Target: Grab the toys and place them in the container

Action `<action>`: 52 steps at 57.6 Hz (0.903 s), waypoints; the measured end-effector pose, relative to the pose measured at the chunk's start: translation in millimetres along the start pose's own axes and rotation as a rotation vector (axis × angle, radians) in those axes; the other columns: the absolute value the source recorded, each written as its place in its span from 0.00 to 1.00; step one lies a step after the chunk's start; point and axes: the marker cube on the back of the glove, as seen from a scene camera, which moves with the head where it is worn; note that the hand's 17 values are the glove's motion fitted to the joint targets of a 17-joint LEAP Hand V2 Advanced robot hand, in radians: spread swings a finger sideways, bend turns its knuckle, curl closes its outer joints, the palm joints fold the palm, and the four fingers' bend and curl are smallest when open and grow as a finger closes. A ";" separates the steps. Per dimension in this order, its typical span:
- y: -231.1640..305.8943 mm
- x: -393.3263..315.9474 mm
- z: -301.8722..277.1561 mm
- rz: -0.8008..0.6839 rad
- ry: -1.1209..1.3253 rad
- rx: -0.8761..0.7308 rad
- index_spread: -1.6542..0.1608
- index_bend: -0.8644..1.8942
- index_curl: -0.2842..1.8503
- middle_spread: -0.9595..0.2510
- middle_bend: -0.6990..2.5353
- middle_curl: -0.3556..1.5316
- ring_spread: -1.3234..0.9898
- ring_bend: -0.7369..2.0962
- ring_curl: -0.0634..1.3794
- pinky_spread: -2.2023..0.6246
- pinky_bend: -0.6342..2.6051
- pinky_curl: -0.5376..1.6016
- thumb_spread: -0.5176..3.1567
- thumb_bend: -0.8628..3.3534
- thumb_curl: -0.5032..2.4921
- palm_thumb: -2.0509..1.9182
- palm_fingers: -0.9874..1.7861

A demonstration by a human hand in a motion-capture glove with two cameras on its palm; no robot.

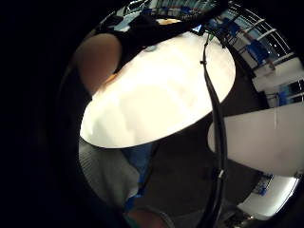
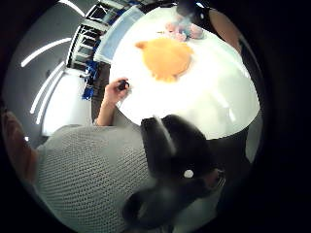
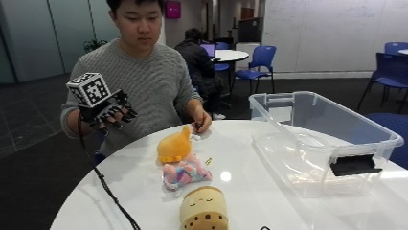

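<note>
1. The gloved right hand (image 3: 109, 112) was raised in front of the person's chest, off the near edge of the round white worktop (image 3: 255, 191), its fingers loosely spread and pointing down, holding nothing.
2. The bare left hand (image 3: 200, 123) rested on the worktop's edge, to the far side of the gloved hand, its fingers curled around a small dark object (image 2: 123, 85).
3. An orange plush toy (image 3: 174, 145) lay on the worktop just beyond the bare hand, well below and forward of the gloved hand.
4. A pink and pastel plush toy (image 3: 184, 174) lay touching the orange one, on the side farther from both hands.
5. A tan, cup-shaped plush toy with dark spots (image 3: 203, 209) stood farther out still, near the pink toy but apart from it, the farthest of the three from the hands.
6. The clear plastic container (image 3: 322, 139) sat open on the worktop off to the bare hand's side, well apart from the gloved hand; no toy was seen in it.
7. From the thumb-side palm camera the orange toy (image 2: 165, 58) and the pink one (image 2: 182, 30) appeared on the white worktop (image 2: 214, 97), with the grey sweater (image 2: 87, 174) close below the palm.
8. The little-finger-side camera showed only the worktop (image 1: 156, 95) and the dark floor.
</note>
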 end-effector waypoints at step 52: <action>-168.6 15.9 -12.6 0.034 0.026 0.014 0.71 0.38 0.29 0.63 0.27 0.30 0.49 0.41 0.19 0.79 0.45 0.40 0.52 0.20 0.22 0.51 0.37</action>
